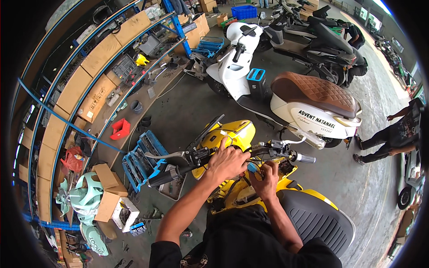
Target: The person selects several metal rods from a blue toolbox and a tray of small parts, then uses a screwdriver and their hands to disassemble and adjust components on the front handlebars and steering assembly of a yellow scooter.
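Both my hands work over the exposed handlebar of a yellow scooter (243, 130). My left hand (228, 163) lies across the bar's middle; one finger stretches toward the yellow front cover, while the thumb side bends in among black cables (254, 156). My right hand (264, 181) is closed just to the right, thumb and fingers pressed together. Between the hands shows a small blue piece (252, 168); what the fingertips pinch is mostly hidden. The left grip (163, 177) with its brake lever and the right grip (305, 157) stick out on either side.
A white scooter with a brown seat (315, 91) stands just ahead. At left are a blue toolbox (145, 156), a metal tray (172, 190), mint-green panels (85, 194) and a shelf (85, 80) with boxes. A person (397, 129) stands at right; parked scooters (321, 47) stand beyond.
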`<control>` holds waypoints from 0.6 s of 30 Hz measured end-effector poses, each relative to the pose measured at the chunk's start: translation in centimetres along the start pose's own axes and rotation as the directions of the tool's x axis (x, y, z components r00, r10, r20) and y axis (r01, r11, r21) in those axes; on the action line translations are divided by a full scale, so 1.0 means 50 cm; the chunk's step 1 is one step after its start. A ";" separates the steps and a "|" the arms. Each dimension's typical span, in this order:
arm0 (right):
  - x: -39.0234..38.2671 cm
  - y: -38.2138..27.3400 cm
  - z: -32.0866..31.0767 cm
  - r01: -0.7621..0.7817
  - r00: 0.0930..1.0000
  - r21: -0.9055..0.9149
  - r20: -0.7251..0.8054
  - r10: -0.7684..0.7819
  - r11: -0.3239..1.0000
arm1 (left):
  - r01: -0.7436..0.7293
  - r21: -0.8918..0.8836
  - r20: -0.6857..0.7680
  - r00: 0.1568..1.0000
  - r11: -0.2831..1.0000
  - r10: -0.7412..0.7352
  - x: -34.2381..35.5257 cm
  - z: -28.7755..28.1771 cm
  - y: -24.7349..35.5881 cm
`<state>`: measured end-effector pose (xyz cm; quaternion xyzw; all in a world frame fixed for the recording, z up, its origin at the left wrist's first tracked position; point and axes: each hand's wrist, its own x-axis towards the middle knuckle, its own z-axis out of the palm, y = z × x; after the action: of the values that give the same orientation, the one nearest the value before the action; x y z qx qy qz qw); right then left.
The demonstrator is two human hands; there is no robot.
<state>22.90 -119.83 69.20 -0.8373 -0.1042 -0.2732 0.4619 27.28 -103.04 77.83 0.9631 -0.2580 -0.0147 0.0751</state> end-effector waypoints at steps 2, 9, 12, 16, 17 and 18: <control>0.001 -0.003 -0.013 -0.009 0.998 -0.027 0.061 0.011 1.000 | 0.019 0.035 -0.048 0.999 0.999 -0.017 0.007 0.003 0.009; 0.006 -0.020 -0.024 -0.100 0.943 -0.134 0.303 0.137 0.986 | 0.080 -0.056 -0.244 0.966 0.995 -0.091 0.015 0.044 -0.004; 0.017 -0.018 -0.027 -0.108 0.969 -0.149 0.206 0.137 0.983 | 0.122 -0.105 -0.199 0.970 0.987 -0.141 0.026 0.035 -0.001; 0.029 -0.026 -0.037 -0.087 0.965 -0.127 0.237 0.115 0.988 | 0.197 -0.174 -0.107 0.970 0.965 -0.218 0.024 0.036 0.003; 0.026 -0.022 -0.034 -0.081 0.967 -0.121 0.230 0.108 0.989 | 0.180 -0.175 -0.154 0.966 0.968 -0.207 0.020 0.040 0.002; 0.022 -0.013 -0.027 -0.106 0.965 -0.098 0.229 0.126 0.990 | 0.168 -0.156 -0.176 0.965 0.973 -0.195 0.018 0.045 0.000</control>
<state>23.06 -120.68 70.85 -0.8873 -0.0972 -0.1493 0.4254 27.90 -103.80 75.61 0.9721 -0.1585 0.0523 0.1651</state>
